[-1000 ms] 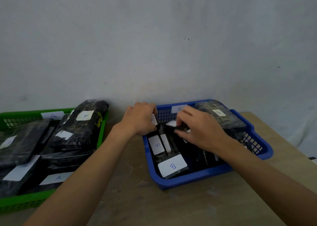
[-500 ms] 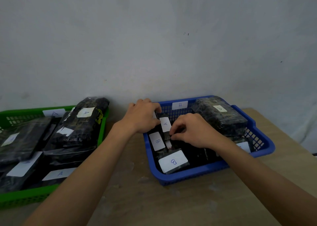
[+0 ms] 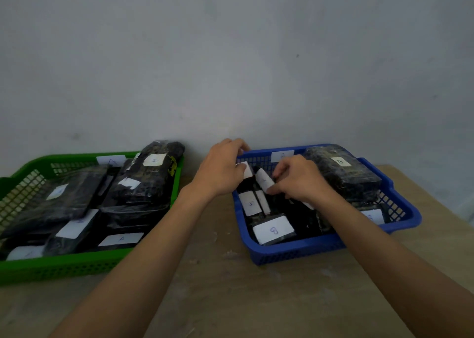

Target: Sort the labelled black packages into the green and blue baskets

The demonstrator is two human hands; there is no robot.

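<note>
right hand (image 3: pixel 300 181) is pinching a small black package (image 3: pixel 264 181) by its end, thumb and fingertips curled round it. the thing is tipped up on edge in the far-left part of the blue basket (image 3: pixel 307 248). left hand (image 3: pixel 220 171) sits just beside it, fingers curled down over a corner package (image 3: pixel 246 170) against the basket's back wall. my guess is it's holding that one out of the way.

what's changed: half a second ago that small package lay flat between the hands with its white label facing up, and it read a. now it's levered up and the label is turned and smeared, so the letter is unreadable. a second ago the right hand was only digging across the pile. so my read is that an a ended up in the b basket and is being fished out. next stop should be the green basket (image 3: pixel 51 268) on the left, well apart across the table (image 3: pixel 218 299).

counts: two baskets, two hands. in the blue one i count seven labelled packages, including the big package (image 3: pixel 341 181) marked b at the back right and the front package (image 3: pixel 273 228) also marked b, plus a tag on the rim. in the green one i get six labels on packages plus a rim tag, though they're stacked and dim, so there may be more underneath.
</note>
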